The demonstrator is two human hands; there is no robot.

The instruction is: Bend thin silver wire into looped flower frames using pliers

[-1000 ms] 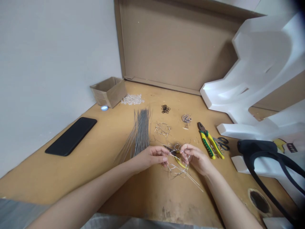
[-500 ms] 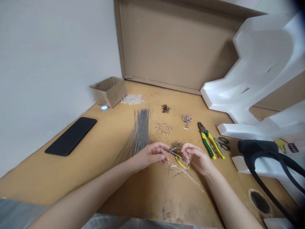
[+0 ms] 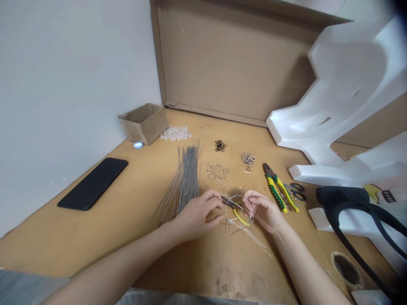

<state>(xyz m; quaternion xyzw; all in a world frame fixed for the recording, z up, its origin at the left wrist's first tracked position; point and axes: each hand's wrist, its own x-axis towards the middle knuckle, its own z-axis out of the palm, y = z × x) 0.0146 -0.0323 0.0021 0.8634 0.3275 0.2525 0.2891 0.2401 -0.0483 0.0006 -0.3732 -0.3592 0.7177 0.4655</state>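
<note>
My right hand (image 3: pixel 262 212) pinches the right side of a wire ring (image 3: pixel 235 228), a crown-like loop of thin silvery wire with twisted ends sticking out. Two long straight wire ends trail from its lower side toward the right. Left of the ring, my left hand (image 3: pixel 199 214) has thumb and forefinger parted, the tips close to the wire; I see nothing between them. Beneath the ring lie small pliers (image 3: pixel 238 217) with yellow handles and dark jaws, partly covered by the wire. A bundle of straight grey wires (image 3: pixel 190 173) lies just beyond my left hand.
Another wire ring (image 3: pixel 216 172), black rings (image 3: pixel 220 146) and a small wire coil (image 3: pixel 248 158) lie farther back. Green-yellow pliers (image 3: pixel 280 188) and scissors (image 3: pixel 297 190) are at right. A phone (image 3: pixel 93 184), a cardboard box (image 3: pixel 144 125) and clear bits (image 3: pixel 176 133) lie left.
My left thumb and forefinger have drawn slightly back to the left from the wire ring and parted. My right hand keeps its hold on the ring.
</note>
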